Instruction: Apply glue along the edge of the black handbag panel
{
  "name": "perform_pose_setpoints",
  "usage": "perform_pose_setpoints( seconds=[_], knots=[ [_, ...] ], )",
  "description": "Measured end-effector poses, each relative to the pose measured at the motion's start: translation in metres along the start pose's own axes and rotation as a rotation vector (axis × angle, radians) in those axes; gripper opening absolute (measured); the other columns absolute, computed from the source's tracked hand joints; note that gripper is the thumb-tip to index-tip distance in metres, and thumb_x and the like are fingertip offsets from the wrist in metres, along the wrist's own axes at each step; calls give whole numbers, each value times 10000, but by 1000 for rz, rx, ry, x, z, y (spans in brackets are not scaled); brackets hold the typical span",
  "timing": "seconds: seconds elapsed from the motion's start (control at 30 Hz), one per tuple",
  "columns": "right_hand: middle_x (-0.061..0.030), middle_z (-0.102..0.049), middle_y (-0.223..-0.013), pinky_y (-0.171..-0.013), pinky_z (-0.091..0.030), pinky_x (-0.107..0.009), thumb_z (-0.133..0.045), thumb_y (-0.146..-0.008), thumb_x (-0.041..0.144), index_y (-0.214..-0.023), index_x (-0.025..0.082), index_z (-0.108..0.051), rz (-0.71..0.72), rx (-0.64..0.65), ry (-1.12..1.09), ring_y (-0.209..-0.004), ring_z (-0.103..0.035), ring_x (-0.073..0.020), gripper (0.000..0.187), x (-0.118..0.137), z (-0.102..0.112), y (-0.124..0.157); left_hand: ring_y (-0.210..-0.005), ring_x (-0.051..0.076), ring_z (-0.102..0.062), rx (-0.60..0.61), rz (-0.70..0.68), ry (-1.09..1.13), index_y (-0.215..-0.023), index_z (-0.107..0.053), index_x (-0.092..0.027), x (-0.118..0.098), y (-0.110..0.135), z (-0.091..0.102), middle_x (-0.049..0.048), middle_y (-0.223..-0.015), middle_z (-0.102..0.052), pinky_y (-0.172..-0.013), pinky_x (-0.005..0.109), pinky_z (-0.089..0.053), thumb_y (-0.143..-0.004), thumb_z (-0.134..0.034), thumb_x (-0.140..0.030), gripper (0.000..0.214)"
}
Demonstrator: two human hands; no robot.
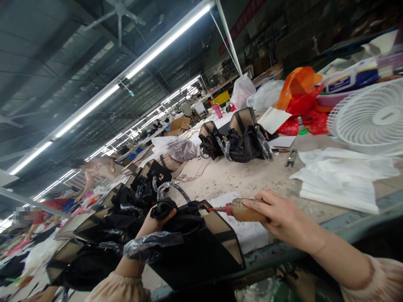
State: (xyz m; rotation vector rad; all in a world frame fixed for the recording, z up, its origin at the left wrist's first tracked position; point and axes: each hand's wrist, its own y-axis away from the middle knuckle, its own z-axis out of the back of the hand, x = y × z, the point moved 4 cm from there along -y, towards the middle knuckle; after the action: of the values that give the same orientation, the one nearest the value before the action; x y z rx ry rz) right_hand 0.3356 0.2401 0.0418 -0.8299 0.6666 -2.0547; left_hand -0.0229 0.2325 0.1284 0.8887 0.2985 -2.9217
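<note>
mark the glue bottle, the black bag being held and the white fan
glue bottle (242, 210): head view, amber body just behind the red nozzle
black bag (192, 256): head view, black front panel
white fan (373, 119): head view, front grille

The fingers of the left hand (154, 223) are buried in the black fabric of the bag (201, 256), so its grip cannot be made out. The right hand (280, 218) covers the rear half of the bottle (241, 210). The fan (371, 117) is cut off by the right edge, and the sleeve (387, 279) by the bottom corner. The lettering on the red banner (242, 21) is too small to read.
</note>
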Motion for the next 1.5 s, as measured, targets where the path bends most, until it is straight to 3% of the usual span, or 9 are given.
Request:
perform_pose_setpoints(
  seconds=[0.27, 0.5, 0.67, 0.8, 1.07, 1.37, 1.5],
  knots=[
    [-91, -523, -1007, -734, -471, -331, -476, -752, -20, -1300, 208, -500, 0, 4, 9, -895, -521, -220, 595, 3, 2, -3, -720, 226, -643, 3, -7, 22, -684, -619, -211, -16, 5, 0, 30, -713, -688, -735, 371, -546, -633, -663, -467, 264],
    [-89, -527, -990, -721, -469, -327, -483, -744, -18, -1268, 197, -532, -8, -44, 20, -873, -518, -215, 568, 6, 3, -10, -718, 216, -652, -5, -49, 1, -692, -636, -224, -8, 2, 0, 14, -716, -705, -734, 345, -551, -633, -673, -439, 226],
    [-78, -525, -982, -723, -468, -317, -463, -751, -25, -1278, 207, -518, -33, 6, -24, -881, -519, -207, 579, 2, 0, -5, -719, 208, -646, -15, -17, 1, -695, -628, -215, -8, 4, -1, 10, -701, -691, -723, 329, -547, -666, -667, -443, 233],
    [-60, -524, -951, -708, -459, -296, -457, -746, -34, -1271, 226, -514, -61, 41, -39, -850, -520, -190, 588, 0, 0, -2, -769, 222, -658, -11, -84, -51, -733, -660, -222, -7, 1, 0, 20, -759, -714, -780, 349, -545, -653, -668, -436, 229],
    [-51, -522, -927, -697, -444, -299, -473, -718, -44, -1257, 236, -532, -97, 139, -29, -831, -523, -194, 610, -2, -1, 1, -680, 213, -653, 22, -92, -15, -667, -626, -218, -4, -2, -2, 18, -680, -689, -692, 335, -559, -644, -674, -472, 260],
    [-75, -512, -963, -702, -453, -311, -480, -737, -32, -1273, 194, -520, -20, -14, 1, -849, -507, -203, 584, 6, 6, -11, -672, 196, -639, 21, -91, -65, -673, -615, -215, -4, -2, -3, 10, -680, -678, -673, 323, -552, -670, -654, -453, 241],
    [-72, -518, -955, -714, -460, -318, -470, -741, -28, -1259, 200, -524, -14, -21, 7, -857, -509, -203, 568, 6, 5, -11, -677, 202, -640, 14, -85, -53, -667, -613, -214, -8, -2, -3, 18, -684, -684, -682, 330, -553, -654, -657, -454, 244]
  ],
)
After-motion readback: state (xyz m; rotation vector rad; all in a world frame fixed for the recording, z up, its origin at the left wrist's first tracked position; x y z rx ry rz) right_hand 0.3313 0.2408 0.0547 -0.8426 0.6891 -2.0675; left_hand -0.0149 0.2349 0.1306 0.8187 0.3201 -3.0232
